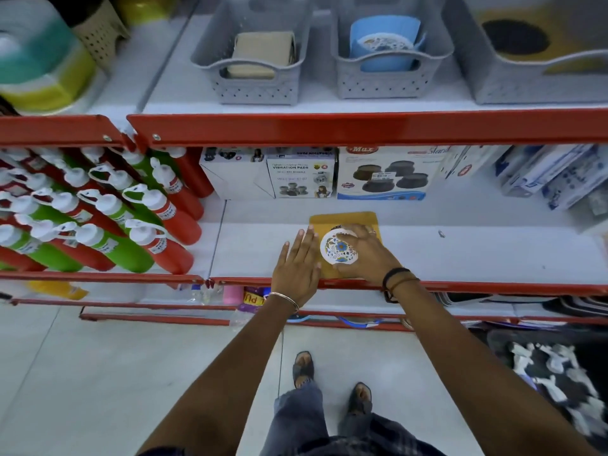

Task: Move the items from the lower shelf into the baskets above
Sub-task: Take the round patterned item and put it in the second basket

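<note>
Mustard-yellow and flat, the mat point(345, 222) lies on the lower shelf point(477, 251) close to its red front lip, its long axis running from the front edge toward the back of the shelf. On it sits a white round disc point(337, 249) printed with blue and yellow flowers. The right hand point(365, 255) is directly on top of this pair, fingers curled round the far and right side of the disc, so its grip is closing on the disc, though whether it has lifted anything I cannot tell. The left hand point(297, 268) lies flat and open on the shelf just beside the mat's left edge, fingertips touching or nearly touching it, holding nothing.

Three grey baskets stand on the shelf above: the left basket point(253, 90) holds a beige folded piece, the middle basket point(388, 83) holds a blue mat with a similar patterned disc, and the right basket point(526, 87) holds a yellow mat with a dark disc. The right hand is the nearer one to the work, and the right basket, which I judge the match by colour, lies up and to its right.
</note>
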A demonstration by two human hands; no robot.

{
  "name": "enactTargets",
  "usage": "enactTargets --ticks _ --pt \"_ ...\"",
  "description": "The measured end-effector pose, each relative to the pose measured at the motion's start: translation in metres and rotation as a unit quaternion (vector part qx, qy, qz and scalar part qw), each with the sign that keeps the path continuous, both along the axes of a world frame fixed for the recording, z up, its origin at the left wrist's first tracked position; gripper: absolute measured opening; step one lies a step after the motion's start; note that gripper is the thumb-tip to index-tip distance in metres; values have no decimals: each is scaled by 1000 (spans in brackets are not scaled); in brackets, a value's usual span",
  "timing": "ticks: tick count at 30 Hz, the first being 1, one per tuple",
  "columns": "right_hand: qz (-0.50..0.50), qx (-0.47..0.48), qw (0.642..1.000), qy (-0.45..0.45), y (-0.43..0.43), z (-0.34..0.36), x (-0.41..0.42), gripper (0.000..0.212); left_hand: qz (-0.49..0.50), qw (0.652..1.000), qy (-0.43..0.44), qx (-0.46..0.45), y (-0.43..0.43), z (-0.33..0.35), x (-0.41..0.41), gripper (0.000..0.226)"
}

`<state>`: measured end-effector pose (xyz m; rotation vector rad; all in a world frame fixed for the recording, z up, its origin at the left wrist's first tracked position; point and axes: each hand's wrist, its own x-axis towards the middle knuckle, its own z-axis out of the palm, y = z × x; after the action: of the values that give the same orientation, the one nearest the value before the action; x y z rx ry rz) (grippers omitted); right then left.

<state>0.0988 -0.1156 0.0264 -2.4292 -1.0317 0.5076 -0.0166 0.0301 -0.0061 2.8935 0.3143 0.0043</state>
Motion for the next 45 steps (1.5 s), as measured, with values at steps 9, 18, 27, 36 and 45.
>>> enactTargets --ticks 9,18,27,36,45 --pt "19 107 990 -88 -62 151 0 64 -25 980 -197 -24 -41 120 3 62" --pt "61 156 963 -211 -67 256 41 64 -18 953 -302 17 -35 238 55 62" --pt "37 148 950 -273 -12 311 111 52 -10 956 -294 18 11 294 130 61" --pt "39 52 981 -183 31 286 162 48 -57 978 -191 -55 31 312 179 47" --pt "33 41 982 -180 36 278 165 52 -102 990 -78 53 35 304 192 47"
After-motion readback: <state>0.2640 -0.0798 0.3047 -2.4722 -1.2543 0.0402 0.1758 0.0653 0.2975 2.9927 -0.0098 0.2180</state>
